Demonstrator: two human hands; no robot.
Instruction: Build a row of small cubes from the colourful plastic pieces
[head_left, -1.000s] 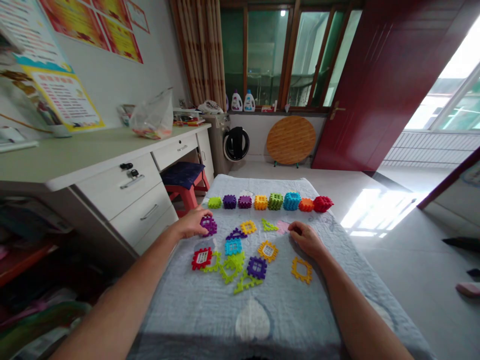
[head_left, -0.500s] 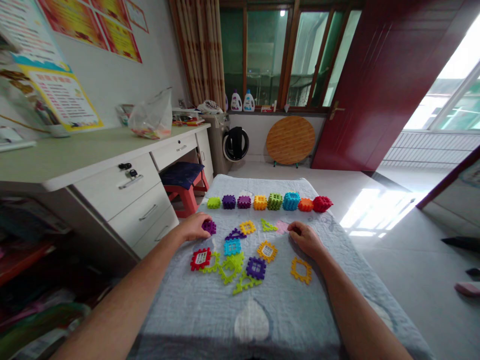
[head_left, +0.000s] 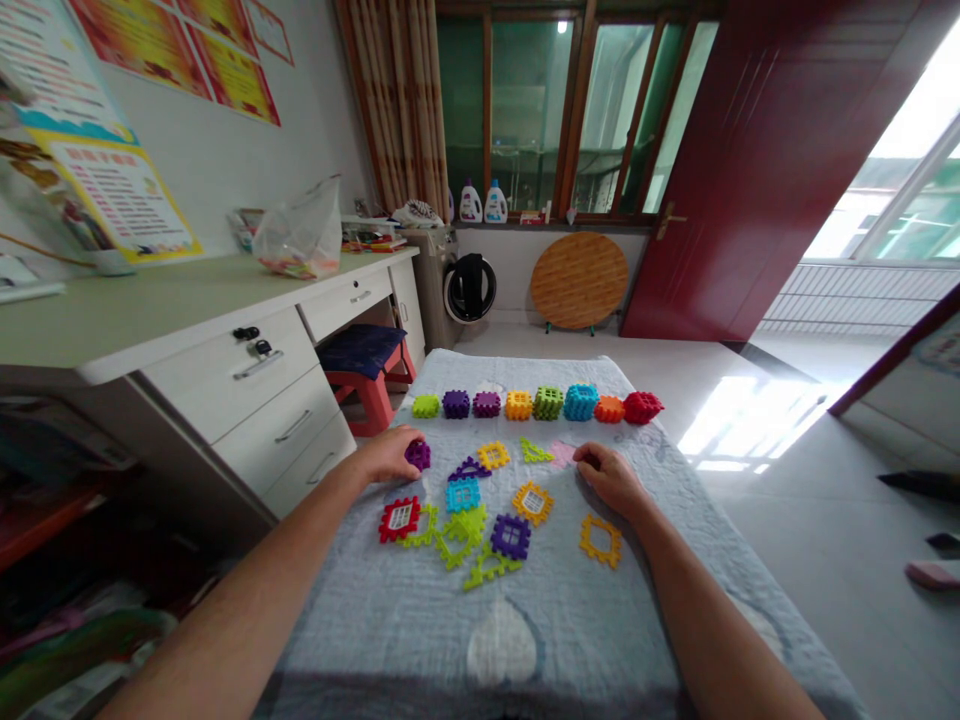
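Observation:
My left hand [head_left: 390, 454] is closed around a purple toy building piece [head_left: 418, 455] at the left side of the cloth-covered table. My right hand [head_left: 609, 475] rests on the cloth at the right, fingers curled in, with no piece visible in it. Between the hands lie loose notched pieces: a dark purple triangle [head_left: 469, 469], a yellow square [head_left: 493, 456], a light green triangle [head_left: 535, 451], a blue square [head_left: 463, 480] and a yellow window piece [head_left: 532, 490]. Closer to me are a red piece [head_left: 390, 533], several green pieces [head_left: 457, 556], a purple square [head_left: 511, 524] and a yellow frame [head_left: 582, 547].
Across the table's far part runs a row of stacks sorted by colour, from a green stack [head_left: 425, 406] to a red stack [head_left: 643, 407]. A white desk [head_left: 225, 400] and a stool [head_left: 371, 375] stand to the left. A red door [head_left: 720, 170] is at the right.
Both hands and the pieces stay where they were. The whole view has shifted very slightly.

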